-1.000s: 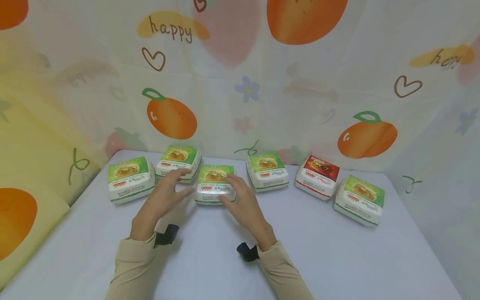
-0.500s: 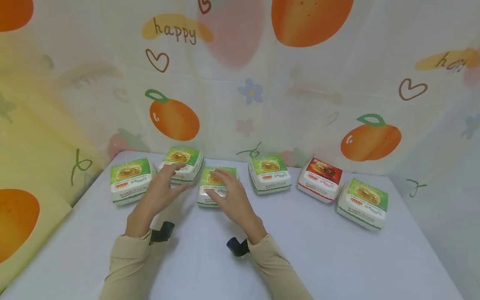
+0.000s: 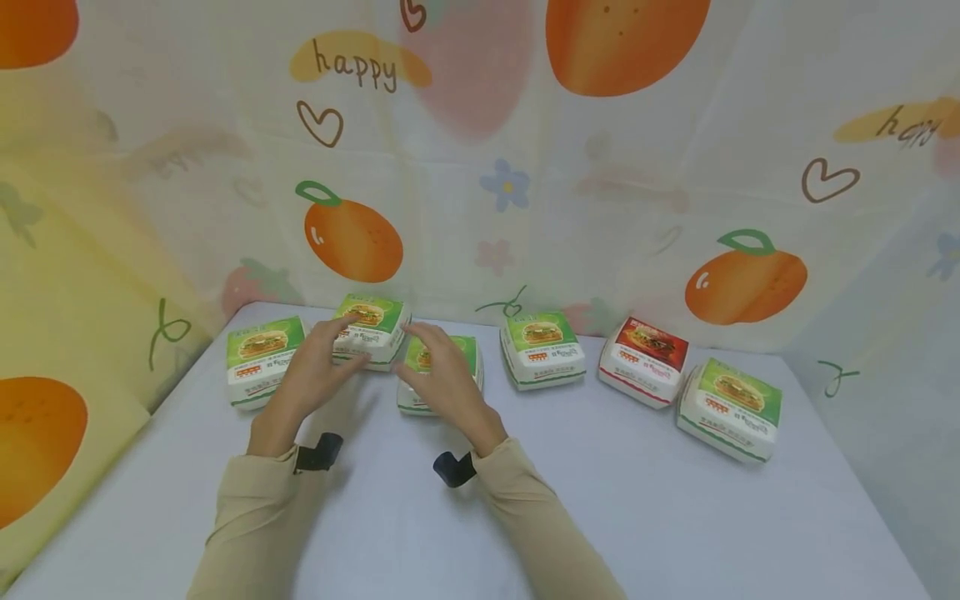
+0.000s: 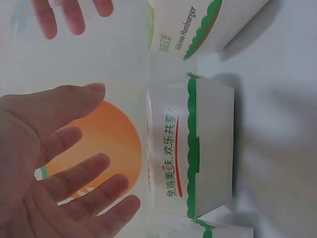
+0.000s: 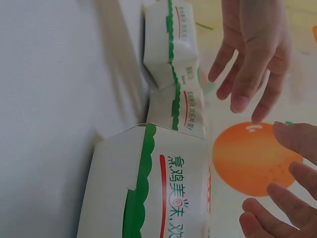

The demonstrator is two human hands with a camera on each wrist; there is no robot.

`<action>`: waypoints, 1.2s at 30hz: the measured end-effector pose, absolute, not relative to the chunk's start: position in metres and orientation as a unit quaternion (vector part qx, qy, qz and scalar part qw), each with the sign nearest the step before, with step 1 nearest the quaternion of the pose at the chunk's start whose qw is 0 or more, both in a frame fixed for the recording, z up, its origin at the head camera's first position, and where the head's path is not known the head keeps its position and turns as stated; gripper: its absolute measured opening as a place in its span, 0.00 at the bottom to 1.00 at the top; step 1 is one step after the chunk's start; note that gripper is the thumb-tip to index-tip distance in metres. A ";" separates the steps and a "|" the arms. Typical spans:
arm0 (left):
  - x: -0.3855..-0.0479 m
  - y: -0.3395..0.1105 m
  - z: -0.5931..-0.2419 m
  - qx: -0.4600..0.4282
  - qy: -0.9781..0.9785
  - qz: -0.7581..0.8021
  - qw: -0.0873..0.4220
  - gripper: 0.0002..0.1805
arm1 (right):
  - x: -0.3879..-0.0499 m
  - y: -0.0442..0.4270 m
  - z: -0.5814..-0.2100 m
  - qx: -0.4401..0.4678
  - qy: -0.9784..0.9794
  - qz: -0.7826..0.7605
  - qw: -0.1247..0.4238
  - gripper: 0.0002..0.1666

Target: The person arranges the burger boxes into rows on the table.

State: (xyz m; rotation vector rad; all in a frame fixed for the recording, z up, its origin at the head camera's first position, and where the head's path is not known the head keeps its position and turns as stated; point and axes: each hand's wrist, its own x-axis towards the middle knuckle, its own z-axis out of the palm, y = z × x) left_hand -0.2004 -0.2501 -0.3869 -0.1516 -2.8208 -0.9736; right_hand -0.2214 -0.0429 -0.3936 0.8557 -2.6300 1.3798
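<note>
My left hand [image 3: 313, 371] hovers in the air before a green-and-white hamburger box [image 3: 378, 315], fingers apart and gently bent, holding nothing. In the left wrist view that box's white front [image 4: 166, 148] stands apart from the hand. My right hand [image 3: 448, 382] is held above another green-and-white hamburger box [image 3: 412, 402] and partly hides its lid. Its thumb and fingers are spread, with nothing between them. The left wrist view shows fingertips of the right hand [image 4: 74, 17] at the top; the right wrist view shows the left hand [image 5: 257, 49] facing it.
Left of my left hand sits a third green box [image 3: 258, 358], partly hidden. To the right stand a green box [image 3: 542, 346], a red hamburger box [image 3: 645, 358] and a green box [image 3: 731, 408] close beside it. A fruit-print curtain [image 3: 600, 167] hangs behind the white table [image 3: 600, 500].
Both hands have shifted left and slightly back toward the back-left green box, the right hand more so. The boxes stay in place; the whole view drifts slightly right.
</note>
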 end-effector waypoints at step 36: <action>-0.247 -0.284 -0.394 -0.037 -0.959 -0.280 -0.016 0.39 | -0.270 -0.086 -0.396 0.279 -0.925 0.254 -0.047 0.34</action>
